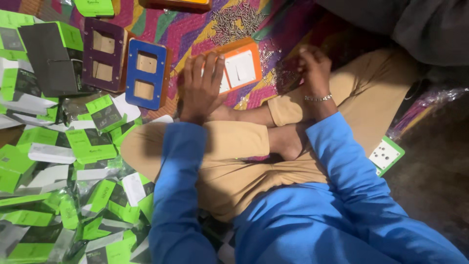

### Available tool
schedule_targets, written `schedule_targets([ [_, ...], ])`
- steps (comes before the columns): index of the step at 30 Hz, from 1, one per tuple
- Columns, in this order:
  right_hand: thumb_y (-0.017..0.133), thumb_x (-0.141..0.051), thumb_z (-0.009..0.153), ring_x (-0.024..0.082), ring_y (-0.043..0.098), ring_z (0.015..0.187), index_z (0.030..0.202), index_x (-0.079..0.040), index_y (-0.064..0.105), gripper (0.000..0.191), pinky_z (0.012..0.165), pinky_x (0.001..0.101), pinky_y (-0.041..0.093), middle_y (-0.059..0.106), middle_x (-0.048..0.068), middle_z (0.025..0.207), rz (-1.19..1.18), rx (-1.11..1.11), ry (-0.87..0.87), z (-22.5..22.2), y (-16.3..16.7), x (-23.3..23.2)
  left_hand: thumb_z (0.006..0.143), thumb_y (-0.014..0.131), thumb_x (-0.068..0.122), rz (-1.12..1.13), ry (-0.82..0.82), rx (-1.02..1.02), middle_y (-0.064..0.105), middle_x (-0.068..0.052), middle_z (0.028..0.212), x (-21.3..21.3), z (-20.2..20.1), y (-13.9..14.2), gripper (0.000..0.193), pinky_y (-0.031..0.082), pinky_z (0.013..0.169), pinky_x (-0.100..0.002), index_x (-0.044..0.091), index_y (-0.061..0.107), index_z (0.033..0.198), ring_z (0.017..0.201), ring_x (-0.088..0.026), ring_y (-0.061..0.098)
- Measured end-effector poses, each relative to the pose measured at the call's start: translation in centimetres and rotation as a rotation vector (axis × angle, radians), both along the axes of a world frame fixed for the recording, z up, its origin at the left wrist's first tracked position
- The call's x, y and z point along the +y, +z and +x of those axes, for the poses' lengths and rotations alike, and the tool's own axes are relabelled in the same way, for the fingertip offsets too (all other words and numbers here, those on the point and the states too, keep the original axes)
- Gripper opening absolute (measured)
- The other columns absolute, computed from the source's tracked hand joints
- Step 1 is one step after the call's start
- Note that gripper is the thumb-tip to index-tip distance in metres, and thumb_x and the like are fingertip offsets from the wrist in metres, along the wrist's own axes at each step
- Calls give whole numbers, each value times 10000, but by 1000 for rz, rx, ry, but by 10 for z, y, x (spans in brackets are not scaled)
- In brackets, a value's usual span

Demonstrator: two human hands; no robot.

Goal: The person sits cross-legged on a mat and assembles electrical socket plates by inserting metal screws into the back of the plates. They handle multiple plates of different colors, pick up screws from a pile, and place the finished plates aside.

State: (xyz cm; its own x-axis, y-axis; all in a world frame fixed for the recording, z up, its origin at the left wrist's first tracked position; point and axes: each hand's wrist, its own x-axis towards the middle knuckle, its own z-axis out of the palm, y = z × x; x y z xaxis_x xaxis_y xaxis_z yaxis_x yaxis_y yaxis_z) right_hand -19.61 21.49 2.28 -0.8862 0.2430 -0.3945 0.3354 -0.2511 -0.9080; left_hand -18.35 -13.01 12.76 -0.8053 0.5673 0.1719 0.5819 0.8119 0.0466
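While our left hand lies flat, fingers spread, on the white switch plate in its orange frame on the rug, our right hand pinches at small screws beside it, fingers clenched.

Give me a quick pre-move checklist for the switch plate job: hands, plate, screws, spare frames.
1. Left hand steady on the orange frame with the white switch plate: ok, palm and fingers lie flat on its left part.
2. Right hand has a screw: cannot tell, fingers are curled down at the small scattered screws on the cloth, any pinch is hidden.
3. Screw supply in reach: ok, screw pile lies just above the plate.
4. Plate seated square in frame: cannot tell, the left hand covers part of it.
5. Spare frames at hand: ok, blue frame and purple frame lie left, empty.
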Motion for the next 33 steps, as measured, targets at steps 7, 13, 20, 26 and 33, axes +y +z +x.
schedule_targets([
  [7, 753, -114, 937, 99, 646, 845, 1130, 8, 716, 231, 771, 258, 535, 721, 13, 964, 301, 102, 149, -31, -4, -21, 706, 782, 416, -136, -112, 33, 497, -153, 1388, 28, 6, -21, 978, 271, 1163, -675, 50, 400, 1528, 1327, -359, 464],
  [13, 798, -145, 949, 187, 720, 921, 1189, -9, 737, 282, 837, 320, 568, 752, 108, 1051, 670, 435, 626, -102, 22, -48, 681, 817, 430, 62, 6, -149, 497, -191, 1389, 32, 4, -34, 1097, 239, 1187, -690, -8, 317, 1553, 1308, -383, 464],
  [20, 798, -178, 869, 378, 675, 896, 1049, -84, 771, 204, 735, 462, 541, 680, 143, 998, 1126, 758, 868, -132, 37, -91, 613, 886, 339, 251, 120, -295, 512, -188, 1391, 33, -2, -50, 1201, 243, 1191, -644, 8, 256, 1580, 1303, -376, 469],
  [26, 763, -201, 966, 345, 692, 872, 961, -102, 767, 99, 727, 454, 539, 708, 112, 939, 1158, 669, 818, -128, 35, -90, 571, 938, 355, 273, 143, -394, 481, -171, 1437, 35, -4, -40, 1279, 220, 1206, -643, 57, 232, 1595, 1356, -366, 439],
  [33, 824, -129, 969, 281, 752, 800, 1032, -44, 788, 112, 705, 377, 585, 759, 137, 935, 913, 642, 660, -125, 32, -80, 485, 969, 426, 150, 378, -548, 393, -150, 1504, 15, 0, -32, 1312, 150, 1128, -768, 98, 272, 1547, 1408, -358, 345],
])
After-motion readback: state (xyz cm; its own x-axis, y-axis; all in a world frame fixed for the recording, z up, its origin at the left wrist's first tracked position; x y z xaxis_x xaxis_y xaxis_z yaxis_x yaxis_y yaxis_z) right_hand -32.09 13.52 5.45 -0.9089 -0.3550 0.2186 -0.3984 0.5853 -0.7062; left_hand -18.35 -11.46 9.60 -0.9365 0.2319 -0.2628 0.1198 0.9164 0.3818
